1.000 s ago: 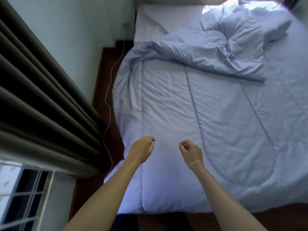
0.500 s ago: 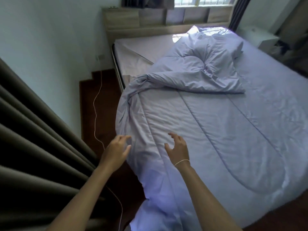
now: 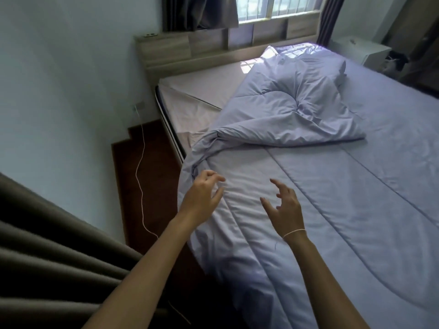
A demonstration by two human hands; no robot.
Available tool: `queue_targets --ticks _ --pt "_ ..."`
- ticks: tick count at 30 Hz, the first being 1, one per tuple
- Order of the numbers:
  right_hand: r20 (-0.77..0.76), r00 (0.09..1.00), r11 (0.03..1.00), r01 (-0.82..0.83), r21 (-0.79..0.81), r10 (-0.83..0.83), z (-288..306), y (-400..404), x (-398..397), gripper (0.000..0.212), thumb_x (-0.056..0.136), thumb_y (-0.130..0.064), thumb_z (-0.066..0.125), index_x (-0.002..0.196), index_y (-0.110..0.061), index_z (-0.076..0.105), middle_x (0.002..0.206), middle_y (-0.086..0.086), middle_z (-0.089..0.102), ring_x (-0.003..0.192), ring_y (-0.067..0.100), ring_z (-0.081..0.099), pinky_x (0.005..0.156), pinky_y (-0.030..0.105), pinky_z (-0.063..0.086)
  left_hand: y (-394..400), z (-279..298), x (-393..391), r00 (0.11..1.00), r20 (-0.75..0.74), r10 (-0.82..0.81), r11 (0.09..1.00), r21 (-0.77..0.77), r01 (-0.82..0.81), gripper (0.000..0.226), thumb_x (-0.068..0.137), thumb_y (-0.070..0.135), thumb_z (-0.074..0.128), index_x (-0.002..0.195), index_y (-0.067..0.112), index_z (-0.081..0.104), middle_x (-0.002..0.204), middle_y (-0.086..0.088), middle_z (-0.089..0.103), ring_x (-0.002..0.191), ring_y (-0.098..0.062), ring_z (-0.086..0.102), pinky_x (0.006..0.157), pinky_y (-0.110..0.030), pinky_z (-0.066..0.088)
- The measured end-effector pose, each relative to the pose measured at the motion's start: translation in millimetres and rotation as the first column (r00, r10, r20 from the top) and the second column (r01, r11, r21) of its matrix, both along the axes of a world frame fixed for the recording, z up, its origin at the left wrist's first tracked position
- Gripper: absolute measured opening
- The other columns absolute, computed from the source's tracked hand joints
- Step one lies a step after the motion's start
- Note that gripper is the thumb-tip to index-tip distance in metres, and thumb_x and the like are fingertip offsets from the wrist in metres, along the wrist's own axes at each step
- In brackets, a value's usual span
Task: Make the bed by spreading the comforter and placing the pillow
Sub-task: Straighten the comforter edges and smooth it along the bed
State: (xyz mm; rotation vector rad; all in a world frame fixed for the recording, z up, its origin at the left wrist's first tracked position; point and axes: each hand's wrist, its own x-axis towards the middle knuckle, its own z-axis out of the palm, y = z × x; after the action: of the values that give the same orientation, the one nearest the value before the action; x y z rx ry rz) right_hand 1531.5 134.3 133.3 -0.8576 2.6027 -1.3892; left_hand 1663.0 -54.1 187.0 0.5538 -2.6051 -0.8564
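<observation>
Hovering over the lilac comforter (image 3: 332,210), left hand (image 3: 202,198) and right hand (image 3: 285,210) spread empty fingers apart.

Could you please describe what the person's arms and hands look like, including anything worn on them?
Both forearms are bare, with no sleeves in view. The left hand wears nothing visible: no ring, watch or glove. The right hand is also ungloved, and a thin, pale band, like a string or elastic, circles its wrist. No other markings show.

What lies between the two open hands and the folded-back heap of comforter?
Only flat comforter, no other object; the head view shows it from the left hand and right hand up to the heap.
</observation>
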Motion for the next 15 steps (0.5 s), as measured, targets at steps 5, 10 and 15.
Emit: queue_targets --ticks 5,10,15 --pt "0.014 1.000 0.999 0.007 0.050 -0.008 -20 -67 -49 0.051 0.083 -0.025 0.070 0.131 -0.020 0.052 0.117 0.005 0.055 0.108 0.023 0.055 0.095 0.038 0.048 -78 -5 -49 1.000 0.019 -0.001 0.998 -0.058 0.002 0.028 0.092 0.026 0.058 0.119 0.020 0.059 0.128 0.001 0.047 0.120 -0.015 0.047 0.100 -0.025 0.041" --pt "0.171 0.985 0.993 -0.005 0.115 -0.014 -44 -148 -98 0.053 0.085 -0.032 0.067 0.134 -0.023 0.050 0.131 0.009 0.054 0.128 0.021 0.045 0.106 0.031 0.037 -158 -15 -87 0.976 0.219 -0.012 0.996 -0.085 0.032 0.038 0.093 0.034 0.055 0.129 0.024 0.053 0.143 0.000 0.038 0.135 -0.018 0.036 0.108 -0.031 0.036" --pt "0.225 0.974 0.995 0.003 0.100 -0.026 -25 -209 -143 0.050 0.087 -0.031 0.064 0.134 -0.021 0.051 0.139 0.007 0.049 0.134 0.020 0.039 0.107 0.029 0.033 -221 -5 -140 0.960 0.280 -0.013 0.986 -0.153 0.058 0.043 0.092 0.037 0.054 0.133 0.025 0.049 0.149 -0.002 0.033 0.138 -0.022 0.033 0.106 -0.042 0.037"
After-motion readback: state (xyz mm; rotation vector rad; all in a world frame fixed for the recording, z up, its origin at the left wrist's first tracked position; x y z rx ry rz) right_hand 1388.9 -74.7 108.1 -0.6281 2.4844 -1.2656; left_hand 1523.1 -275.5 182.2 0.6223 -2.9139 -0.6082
